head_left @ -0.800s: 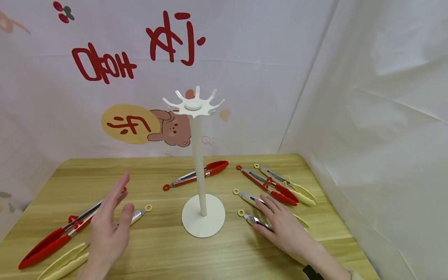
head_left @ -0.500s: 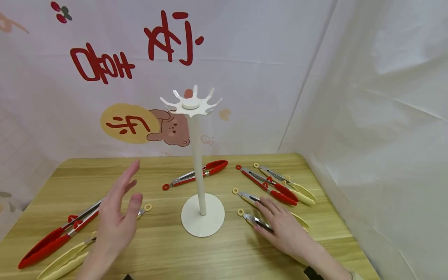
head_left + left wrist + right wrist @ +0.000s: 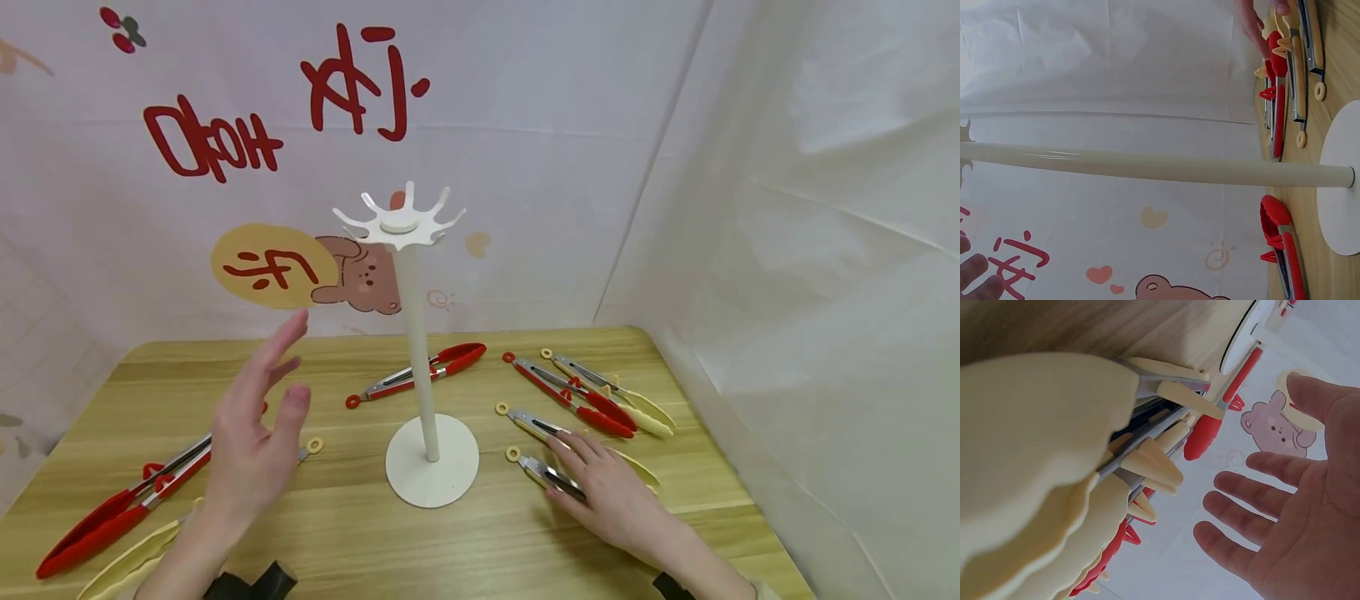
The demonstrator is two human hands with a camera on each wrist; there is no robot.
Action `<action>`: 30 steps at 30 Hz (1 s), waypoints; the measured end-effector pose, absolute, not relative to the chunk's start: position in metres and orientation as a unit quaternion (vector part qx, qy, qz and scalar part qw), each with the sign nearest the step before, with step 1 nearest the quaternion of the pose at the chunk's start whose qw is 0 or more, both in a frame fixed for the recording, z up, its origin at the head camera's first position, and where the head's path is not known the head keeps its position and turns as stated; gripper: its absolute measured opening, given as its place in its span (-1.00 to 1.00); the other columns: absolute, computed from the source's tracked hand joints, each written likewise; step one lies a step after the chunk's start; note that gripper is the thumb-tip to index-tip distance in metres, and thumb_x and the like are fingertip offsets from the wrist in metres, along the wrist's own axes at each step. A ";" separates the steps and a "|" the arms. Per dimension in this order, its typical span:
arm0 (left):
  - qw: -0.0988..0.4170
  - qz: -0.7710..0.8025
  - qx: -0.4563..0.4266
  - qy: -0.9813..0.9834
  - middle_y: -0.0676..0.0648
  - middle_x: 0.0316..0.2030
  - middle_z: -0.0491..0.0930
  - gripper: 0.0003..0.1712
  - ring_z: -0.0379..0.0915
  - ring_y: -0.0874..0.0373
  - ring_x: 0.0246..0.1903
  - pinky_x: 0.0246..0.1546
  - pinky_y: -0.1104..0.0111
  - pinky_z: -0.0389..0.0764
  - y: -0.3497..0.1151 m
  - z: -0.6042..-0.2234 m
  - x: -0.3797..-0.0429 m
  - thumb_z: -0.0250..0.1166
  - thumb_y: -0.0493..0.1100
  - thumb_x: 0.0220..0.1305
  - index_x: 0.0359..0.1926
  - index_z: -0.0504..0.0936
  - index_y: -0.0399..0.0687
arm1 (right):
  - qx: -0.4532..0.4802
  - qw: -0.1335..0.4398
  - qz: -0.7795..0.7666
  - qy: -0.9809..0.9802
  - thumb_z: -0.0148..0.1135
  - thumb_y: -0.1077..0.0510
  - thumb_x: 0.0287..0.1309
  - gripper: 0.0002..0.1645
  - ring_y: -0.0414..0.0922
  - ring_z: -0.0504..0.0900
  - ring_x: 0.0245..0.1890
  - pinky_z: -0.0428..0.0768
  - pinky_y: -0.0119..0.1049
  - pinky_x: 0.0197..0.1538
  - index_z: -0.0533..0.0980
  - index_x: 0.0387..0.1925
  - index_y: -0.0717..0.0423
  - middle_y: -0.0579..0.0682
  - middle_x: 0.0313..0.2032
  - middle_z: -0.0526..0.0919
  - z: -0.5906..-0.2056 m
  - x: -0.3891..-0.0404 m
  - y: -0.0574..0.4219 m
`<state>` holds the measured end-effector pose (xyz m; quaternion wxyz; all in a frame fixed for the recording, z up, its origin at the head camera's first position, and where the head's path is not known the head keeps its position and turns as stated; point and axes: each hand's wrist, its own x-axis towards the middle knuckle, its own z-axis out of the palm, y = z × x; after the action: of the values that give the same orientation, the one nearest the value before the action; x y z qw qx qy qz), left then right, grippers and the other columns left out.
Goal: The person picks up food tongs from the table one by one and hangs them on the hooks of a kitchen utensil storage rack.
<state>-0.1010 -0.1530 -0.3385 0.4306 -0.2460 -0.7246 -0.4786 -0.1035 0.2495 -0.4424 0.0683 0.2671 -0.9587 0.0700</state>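
My left hand (image 3: 251,433) is raised over the left of the table, fingers extended and thumb apart, holding nothing. Partly hidden behind it lie red tongs (image 3: 97,529) and cream tongs (image 3: 135,560). To its right stands a white rack (image 3: 420,358) with a round base and a ring of hooks on top. My right hand (image 3: 618,500) hovers over two cream tongs, the nearer tongs (image 3: 536,468) and the farther tongs (image 3: 528,420). In the right wrist view its fingers (image 3: 1260,494) are extended, apart from the tongs (image 3: 1041,444).
Red tongs (image 3: 457,357) lie behind the rack. More red tongs (image 3: 611,421) and cream tongs (image 3: 652,408) lie side by side at the back right. A printed white cloth (image 3: 525,167) hangs behind the table (image 3: 360,550), and another white sheet (image 3: 825,292) closes the right side.
My left hand has moved forward and slightly right, higher over the table. The right hand has hardly moved. The head view has shifted slightly.
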 end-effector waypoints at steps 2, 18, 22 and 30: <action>0.431 -0.483 -0.245 -0.722 0.04 0.44 0.54 -0.47 0.49 0.28 0.41 0.31 0.62 0.52 -0.151 -0.333 -0.102 0.15 -0.14 0.61 0.37 0.46 -0.48 | 0.269 0.070 0.067 -0.958 0.41 -0.20 0.30 -0.16 0.15 0.59 0.37 0.61 0.14 0.34 0.42 0.48 0.05 0.12 0.36 0.61 -0.443 -0.103 0.250; 0.443 -0.503 -0.239 -0.703 0.10 0.39 0.57 -0.46 0.52 0.27 0.37 0.25 0.61 0.56 -0.137 -0.300 -0.120 0.15 -0.09 0.59 0.35 0.47 -0.42 | 0.277 0.076 0.056 -0.956 0.45 -0.19 0.26 -0.15 0.12 0.64 0.31 0.66 0.12 0.25 0.44 0.46 0.07 0.10 0.29 0.64 -0.448 -0.103 0.253; 0.455 -0.508 -0.233 -0.694 0.14 0.38 0.57 -0.42 0.50 0.27 0.37 0.22 0.61 0.57 -0.136 -0.294 -0.127 0.15 -0.02 0.60 0.33 0.46 -0.46 | 0.274 0.064 0.058 -0.958 0.44 -0.19 0.27 -0.15 0.14 0.63 0.31 0.66 0.13 0.27 0.43 0.47 0.07 0.11 0.31 0.64 -0.449 -0.103 0.252; 0.455 -0.508 -0.223 -0.697 0.05 0.40 0.56 -0.42 0.50 0.14 0.37 0.20 0.61 0.58 -0.135 -0.283 -0.138 0.15 0.02 0.60 0.38 0.46 -0.34 | 0.277 0.059 0.059 -0.957 0.44 -0.18 0.28 -0.17 0.12 0.65 0.28 0.67 0.10 0.25 0.45 0.45 0.08 0.10 0.29 0.64 -0.449 -0.104 0.251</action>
<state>-0.1375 -0.1347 -0.2834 0.4546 -0.2226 -0.6967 -0.5084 -0.1040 0.2509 -0.4490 0.0586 0.2774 -0.9572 0.0588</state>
